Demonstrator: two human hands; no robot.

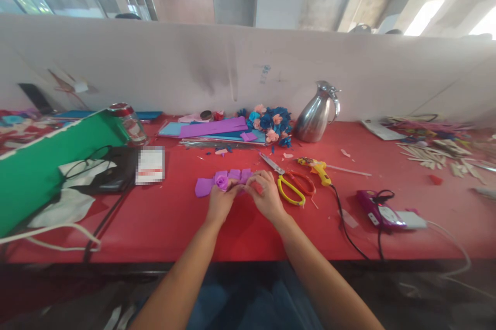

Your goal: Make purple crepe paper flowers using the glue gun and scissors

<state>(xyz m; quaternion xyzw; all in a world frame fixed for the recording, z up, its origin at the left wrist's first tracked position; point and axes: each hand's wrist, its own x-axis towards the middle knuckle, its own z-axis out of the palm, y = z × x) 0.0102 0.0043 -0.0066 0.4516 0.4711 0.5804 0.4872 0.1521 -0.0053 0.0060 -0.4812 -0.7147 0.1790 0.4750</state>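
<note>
Both my hands meet over the red table, close together. My left hand (225, 195) is closed around a small purple paper flower (221, 182), whose rolled petals show above the thumb. Fingers of my right hand (266, 194) are pinched at the flower's lower end beside the left fingertips; what exactly they grip is hidden. Behind the hands lie cut purple paper pieces (203, 187). Just right of my right hand rest scissors (291, 191) with one yellow and one red handle, blades pointing away to the left.
A yellow glue gun (322, 173) with a black cord lies right of the scissors. Behind stand a steel jug (315, 115) and a bunch of blue and pink paper flowers (273, 122). Purple paper sheets (213, 127) lie left of them. A purple power strip (377, 212) sits at right, a green board (58, 165) at left.
</note>
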